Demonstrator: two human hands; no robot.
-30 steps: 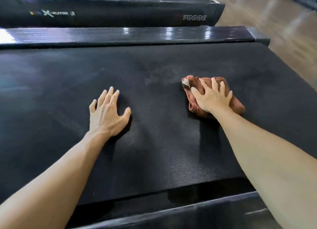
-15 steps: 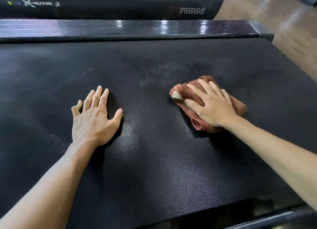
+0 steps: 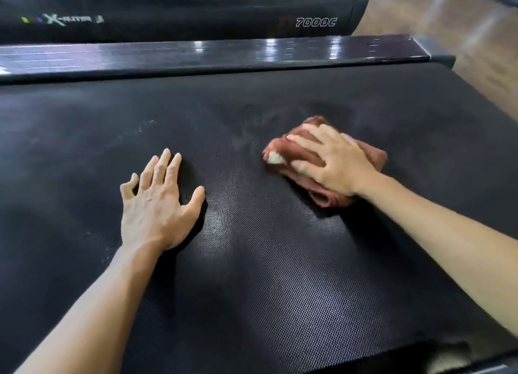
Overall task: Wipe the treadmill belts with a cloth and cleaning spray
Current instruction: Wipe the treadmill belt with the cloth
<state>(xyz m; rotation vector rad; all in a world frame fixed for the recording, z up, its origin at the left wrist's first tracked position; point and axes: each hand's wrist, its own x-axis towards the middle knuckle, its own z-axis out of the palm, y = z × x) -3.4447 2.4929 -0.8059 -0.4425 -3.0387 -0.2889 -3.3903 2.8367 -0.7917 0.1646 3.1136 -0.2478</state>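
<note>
Black textured treadmill belt [image 3: 266, 275] | right hand [image 3: 333, 160] pressing crumpled reddish-brown cloth [image 3: 305, 160], fingers straight | left hand [image 3: 157, 205] flat, fingers spread | glossy black side rail [image 3: 213, 56] beyond

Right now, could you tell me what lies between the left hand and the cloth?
Only bare belt lies between the left hand and cloth, in the head view.
</note>
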